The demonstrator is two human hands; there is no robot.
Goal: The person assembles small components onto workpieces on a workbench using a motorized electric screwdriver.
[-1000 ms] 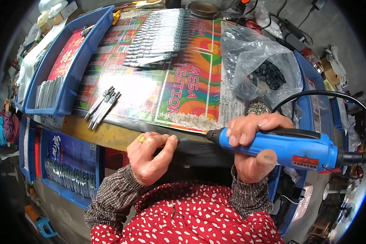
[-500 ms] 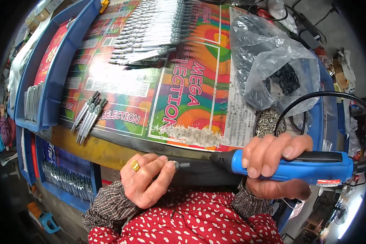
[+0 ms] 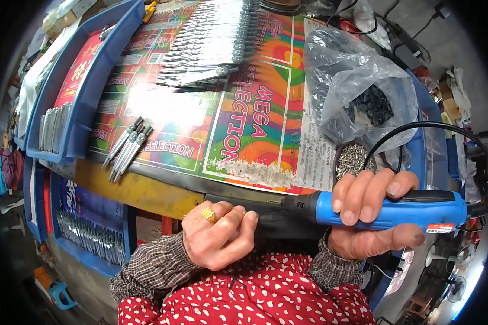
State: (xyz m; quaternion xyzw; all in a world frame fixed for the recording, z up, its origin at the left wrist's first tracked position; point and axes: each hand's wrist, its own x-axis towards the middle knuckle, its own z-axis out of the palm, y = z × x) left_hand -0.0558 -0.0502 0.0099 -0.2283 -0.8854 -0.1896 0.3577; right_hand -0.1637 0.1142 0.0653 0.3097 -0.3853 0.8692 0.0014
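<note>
My right hand is wrapped round a blue and black electric screwdriver, its bit pointing left. Thumb and fingers of my left hand, which wears a gold ring, are pressed together just left of the bit. What they pinch is mostly hidden; only a small dark tip shows at the fingertips. A gap remains between those fingertips and the bit. Beyond my left hand, several slim silver pen-like pieces with dark ends lie on the printed table cover. A large stack of similar pieces lies at the back.
A round container of small metal parts stands beyond the screwdriver, beside a clear plastic bag holding black parts. The screwdriver's black cable arches over there. Blue bins with silver pieces stand at left, one lower.
My left hand has shifted right, nearer the bit, and its fingers have curled in. The grey end that stuck out of them is now hidden. The screwdriver has stayed almost in place.
</note>
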